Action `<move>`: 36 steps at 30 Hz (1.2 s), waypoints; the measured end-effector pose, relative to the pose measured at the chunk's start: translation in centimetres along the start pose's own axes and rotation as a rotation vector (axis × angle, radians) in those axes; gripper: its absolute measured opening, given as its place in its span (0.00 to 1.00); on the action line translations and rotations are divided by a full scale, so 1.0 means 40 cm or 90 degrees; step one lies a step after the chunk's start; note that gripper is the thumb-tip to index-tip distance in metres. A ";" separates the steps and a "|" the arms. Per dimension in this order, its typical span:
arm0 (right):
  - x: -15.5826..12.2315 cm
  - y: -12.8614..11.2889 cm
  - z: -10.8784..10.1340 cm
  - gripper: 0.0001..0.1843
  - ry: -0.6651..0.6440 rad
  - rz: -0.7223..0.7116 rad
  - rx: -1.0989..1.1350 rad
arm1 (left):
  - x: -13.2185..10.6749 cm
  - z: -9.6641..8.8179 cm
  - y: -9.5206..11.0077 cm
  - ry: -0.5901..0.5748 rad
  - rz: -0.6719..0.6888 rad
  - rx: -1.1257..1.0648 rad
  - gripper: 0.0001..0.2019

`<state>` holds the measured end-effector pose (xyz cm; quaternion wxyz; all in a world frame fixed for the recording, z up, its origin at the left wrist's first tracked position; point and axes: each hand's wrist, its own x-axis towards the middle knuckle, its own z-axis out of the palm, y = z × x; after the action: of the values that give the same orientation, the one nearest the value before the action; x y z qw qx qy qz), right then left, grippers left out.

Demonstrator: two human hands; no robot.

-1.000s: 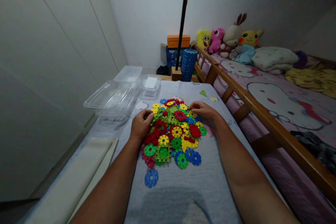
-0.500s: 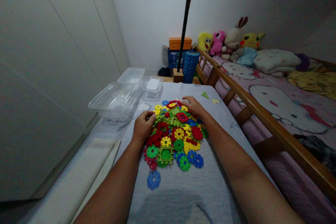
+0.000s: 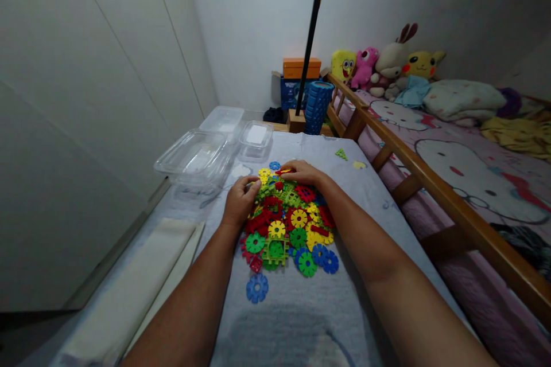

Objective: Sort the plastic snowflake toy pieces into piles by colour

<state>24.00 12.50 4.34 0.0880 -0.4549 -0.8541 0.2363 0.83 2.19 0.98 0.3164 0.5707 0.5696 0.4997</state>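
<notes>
A heap of plastic interlocking discs (image 3: 290, 221) in red, yellow, green and blue lies on a grey cloth (image 3: 297, 315). My left hand (image 3: 240, 202) rests at the heap's left edge with its fingers curled onto a yellow-green piece. My right hand (image 3: 303, 172) lies over the far side of the heap, fingers bent down onto the pieces near a red and yellow disc. What either hand actually grips is hidden by the fingers. One blue disc (image 3: 257, 288) lies apart at the near side.
Three clear plastic containers (image 3: 196, 157) stand at the far left. A green piece (image 3: 341, 154) and a yellow piece (image 3: 358, 164) lie loose at the far right. A wooden bed rail (image 3: 434, 186) runs along the right. A black pole (image 3: 310, 40) stands behind.
My right hand has slid left across the far edge of the heap. My left hand has stayed at the heap's left edge. The camera has shifted a little.
</notes>
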 end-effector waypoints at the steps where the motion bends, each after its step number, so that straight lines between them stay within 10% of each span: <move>1: -0.009 -0.006 0.000 0.22 -0.011 -0.013 0.025 | 0.001 0.000 0.001 0.000 0.001 -0.005 0.21; 10: -0.065 -0.056 -0.024 0.20 -0.113 -0.016 0.232 | 0.010 -0.007 -0.002 0.012 -0.044 -0.133 0.24; 17: 0.052 -0.065 -0.007 0.20 0.030 0.051 0.065 | 0.011 -0.012 0.004 0.004 -0.055 -0.183 0.22; 23: 0.108 -0.073 0.015 0.18 -0.039 0.056 -0.020 | 0.011 -0.012 -0.003 0.017 -0.059 -0.202 0.23; 28: 0.042 -0.093 -0.024 0.15 -0.097 -0.007 0.095 | 0.011 -0.013 0.000 0.010 -0.051 -0.181 0.22; 36: -0.132 -0.075 -0.052 0.07 0.086 0.125 0.054 | 0.010 -0.008 0.002 0.030 -0.051 -0.137 0.22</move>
<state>25.57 7.42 7.93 0.1410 -0.5471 -0.7867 0.2488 0.48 2.49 1.23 0.3824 0.4984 0.5424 0.5578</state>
